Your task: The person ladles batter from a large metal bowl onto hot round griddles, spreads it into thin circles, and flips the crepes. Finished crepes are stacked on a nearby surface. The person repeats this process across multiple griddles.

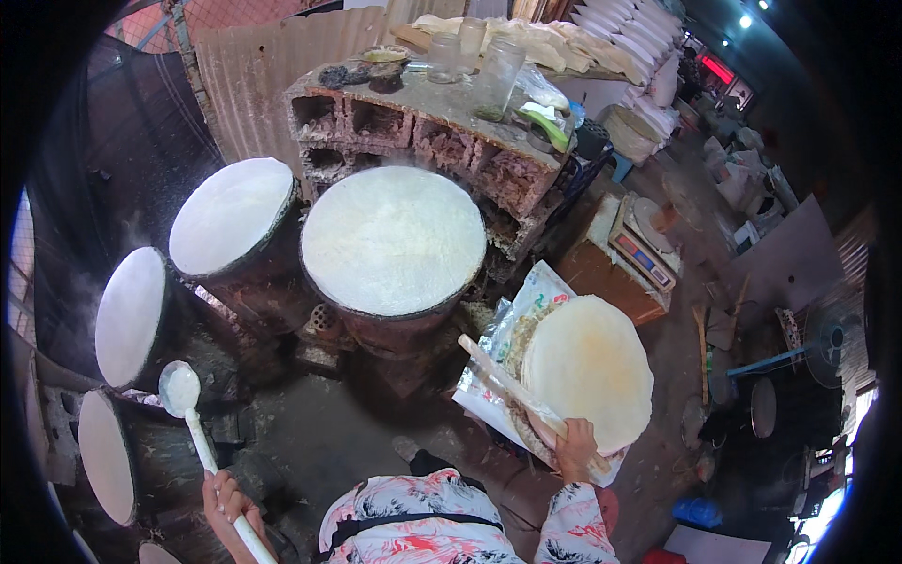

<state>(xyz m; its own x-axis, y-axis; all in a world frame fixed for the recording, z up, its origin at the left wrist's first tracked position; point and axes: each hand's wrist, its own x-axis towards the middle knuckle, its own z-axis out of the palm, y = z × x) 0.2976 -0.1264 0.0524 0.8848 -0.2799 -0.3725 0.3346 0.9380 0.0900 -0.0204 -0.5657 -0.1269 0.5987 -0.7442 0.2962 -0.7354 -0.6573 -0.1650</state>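
Note:
My left hand (pixel 231 502) grips the white handle of a ladle (pixel 180 389), its bowl coated with pale batter. With my right hand (pixel 576 448) I hold a long flat wooden stick (pixel 504 377), which slants up and left along a stack of thin round pale sheets (pixel 588 370). Printed plastic sacking (pixel 479 402) lies beneath the stack. In front of me stands a dark drum with a broad round white top (pixel 394 240). More such drums curve down the left, with white tops (pixel 232 215), (pixel 130 317) and a duller top (pixel 106 457); the ladle is nearest these.
A hollow-block counter (pixel 451 130) behind the drums bears glass jars (pixel 499 77) and a green-handled tool (pixel 546 127). A weighing scale (pixel 643 243) sits on a box to the right. Farther off are stacked white sacks (pixel 627 35) and a standing fan (pixel 831 345).

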